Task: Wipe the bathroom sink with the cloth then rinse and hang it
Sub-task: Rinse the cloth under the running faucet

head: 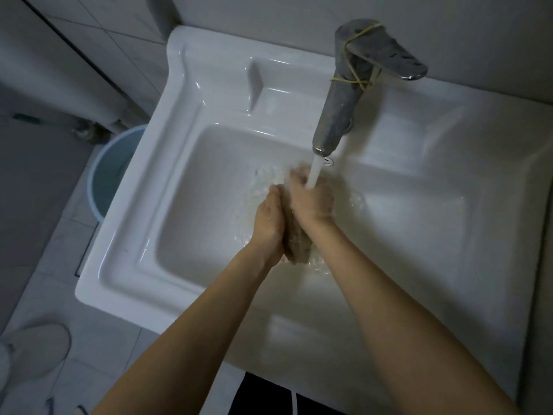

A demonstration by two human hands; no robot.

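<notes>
Both hands are down in the basin, pressed together with the cloth [297,244] bunched between them. The left hand [270,223] cups it from one side and the right hand [311,199] wraps it from the other, fingers curled round the wad. It is a brownish lump, mostly hidden, showing only between the heels of the palms. The stream of water [315,172] from the tap [338,115] lands on the right hand's knuckles and splashes out across the bottom of the sink [134,205].

I'd say this is the rinse: the wiping looks done and the cloth is being worked under running water. Next it wants a firm squeeze or twist to wring it out. One hand then has to let go to push the lever [389,55] down, and the cloth has to be carried to wherever it hangs. I can see no hook or rail from here.

Counting up: two hands, one cloth, one tap with one yellow band [353,80] tied round it, one stream, one sink, and one blue bucket [110,175] on the floor beside it.
</notes>
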